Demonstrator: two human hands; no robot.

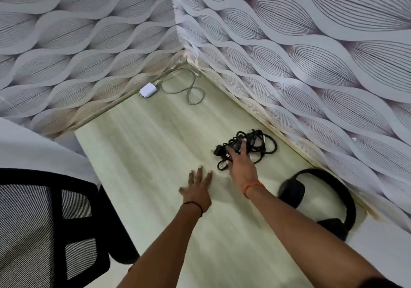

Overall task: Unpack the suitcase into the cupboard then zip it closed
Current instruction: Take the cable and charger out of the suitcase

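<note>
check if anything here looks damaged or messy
The wallpaper is torn and peeling at the bottom of the corner, above the white charger. The black cable bundle under the right hand is tangled.

One camera only, riding on my head — looking forward and steeply down over both my forearms onto the pale tabletop (pixel 142 154), close enough that it fills the middle of the view. It faces into the papered wall corner (pixel 178 32) — wide-angle, so edges bow. A mesh chair (pixel 44 221) sits lower left.
</note>
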